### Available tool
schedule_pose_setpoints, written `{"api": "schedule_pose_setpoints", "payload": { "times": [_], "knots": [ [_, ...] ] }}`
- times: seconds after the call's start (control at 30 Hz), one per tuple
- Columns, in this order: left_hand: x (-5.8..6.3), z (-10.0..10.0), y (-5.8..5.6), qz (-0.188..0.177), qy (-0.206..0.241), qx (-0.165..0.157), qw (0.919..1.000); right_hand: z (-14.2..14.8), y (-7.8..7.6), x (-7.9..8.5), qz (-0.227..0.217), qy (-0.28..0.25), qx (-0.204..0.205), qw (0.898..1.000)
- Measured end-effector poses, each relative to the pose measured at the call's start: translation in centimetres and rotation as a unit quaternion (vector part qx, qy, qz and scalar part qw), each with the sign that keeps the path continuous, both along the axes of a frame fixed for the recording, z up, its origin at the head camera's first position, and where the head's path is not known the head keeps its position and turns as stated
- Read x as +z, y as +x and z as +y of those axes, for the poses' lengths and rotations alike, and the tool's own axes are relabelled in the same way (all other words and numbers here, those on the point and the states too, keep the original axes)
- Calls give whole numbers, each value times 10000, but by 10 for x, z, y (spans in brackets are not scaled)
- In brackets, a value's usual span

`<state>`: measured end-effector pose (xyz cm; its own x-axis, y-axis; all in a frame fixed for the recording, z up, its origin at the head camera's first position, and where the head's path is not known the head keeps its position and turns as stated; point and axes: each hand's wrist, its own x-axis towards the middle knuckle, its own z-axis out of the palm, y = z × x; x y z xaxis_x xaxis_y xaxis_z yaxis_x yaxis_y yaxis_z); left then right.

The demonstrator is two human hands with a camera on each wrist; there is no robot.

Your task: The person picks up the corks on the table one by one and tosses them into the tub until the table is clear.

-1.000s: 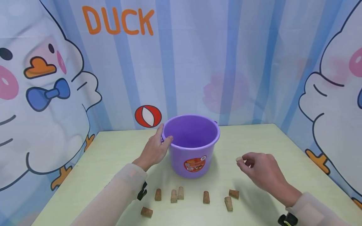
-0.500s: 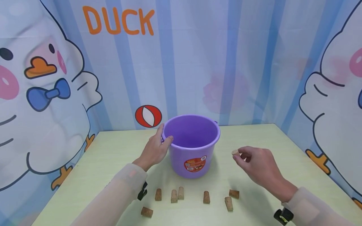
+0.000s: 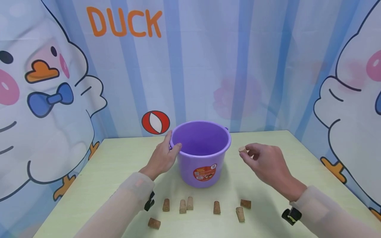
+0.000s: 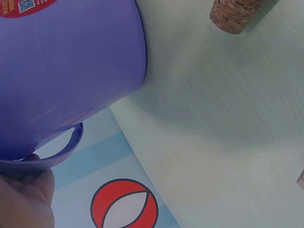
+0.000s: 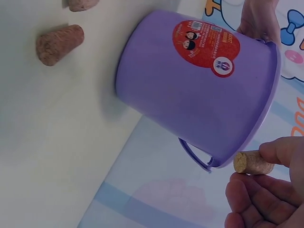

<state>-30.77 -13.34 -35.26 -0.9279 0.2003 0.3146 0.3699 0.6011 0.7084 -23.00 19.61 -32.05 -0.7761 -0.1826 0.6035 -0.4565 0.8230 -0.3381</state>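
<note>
Currently, the right hand [image 3: 269, 163] pinches a small pale-tan cylindrical cork stopper [image 5: 255, 163] between thumb and fingers, near the right side of a round purple plastic bucket [image 3: 185, 168] and apart from it. The left hand [image 3: 162, 155] grips the bucket's left rim, thumb over the edge. The bucket stands upright on a pale yellow-green tabletop [image 3: 128, 153]; seven brown and tan cork stoppers [image 3: 216, 208] are scattered before it.

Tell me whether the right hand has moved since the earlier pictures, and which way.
Yes: in the head view, the right hand, pinching a cork stopper, has moved up and leftward, closer to the purple bucket, which stays put.
</note>
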Motion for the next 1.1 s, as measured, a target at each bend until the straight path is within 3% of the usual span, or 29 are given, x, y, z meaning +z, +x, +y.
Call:
{"api": "schedule_pose_setpoints", "payload": {
  "times": [1.1],
  "knots": [
    [1,0,0,-34,-25,20,10000,-22,-21,19,411,-158,232,9988]
  ]
}}
